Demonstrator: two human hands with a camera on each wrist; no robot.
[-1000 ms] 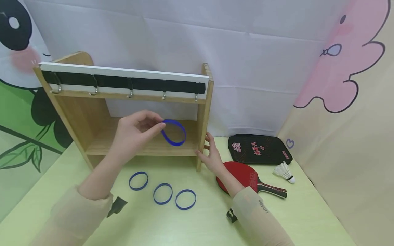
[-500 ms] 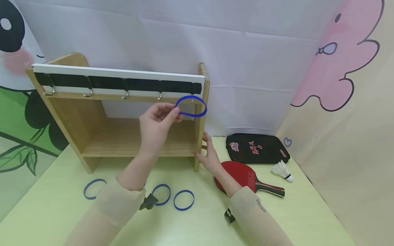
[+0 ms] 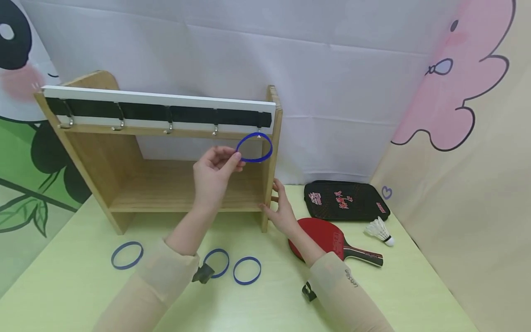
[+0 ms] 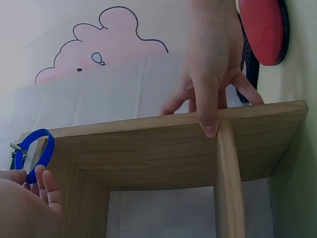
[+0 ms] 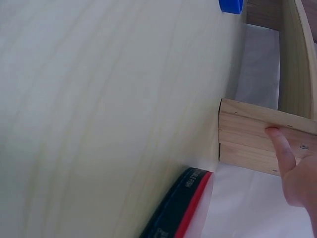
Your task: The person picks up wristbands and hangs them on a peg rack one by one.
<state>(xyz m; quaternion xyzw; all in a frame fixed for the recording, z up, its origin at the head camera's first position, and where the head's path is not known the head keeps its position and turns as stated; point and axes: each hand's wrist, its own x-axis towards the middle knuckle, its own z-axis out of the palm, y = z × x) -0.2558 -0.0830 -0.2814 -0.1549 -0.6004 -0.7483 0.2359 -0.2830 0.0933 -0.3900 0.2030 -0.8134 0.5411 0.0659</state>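
Note:
My left hand [image 3: 212,177] pinches a blue wristband [image 3: 258,160] between thumb and fingertips. The band is held at the rightmost metal hook [image 3: 259,131] of the wooden rack [image 3: 166,210]. In the left wrist view, the wristband [image 4: 50,148] overlaps that hook; whether it hangs on it I cannot tell. My right hand [image 3: 284,213] holds the rack's right side panel low down, with its thumb over the front edge and its fingers along the outer face. Several hooks stand in a row along the rack's black strip [image 3: 145,110].
Three more blue wristbands lie on the table: one at left [image 3: 114,262], one by my left sleeve [image 3: 227,263] and one in the middle [image 3: 247,283]. A red table tennis bat [image 3: 317,230], a black case [image 3: 352,203] and a shuttlecock [image 3: 378,229] lie at right.
My left hand has moved right and up, carrying the wristband from the rack's opening to the rightmost hook. Lately it has dipped slightly. My right hand has stayed on the side panel.

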